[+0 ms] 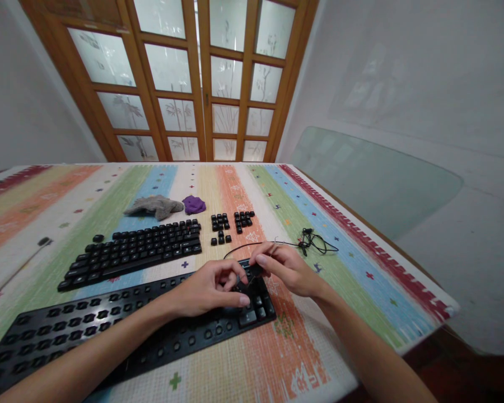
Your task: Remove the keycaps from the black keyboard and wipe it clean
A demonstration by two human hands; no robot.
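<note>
Beneath curled fingers (234, 268), black keyboard (109, 309), right end

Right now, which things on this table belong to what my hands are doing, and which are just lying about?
Part of the work:
keyboard base, at the left hand and right hand
large keycap block
small keycap groups
cable

Apparently just lying about:
gray cloth
purple cloth
Neither hand touches these.
</note>
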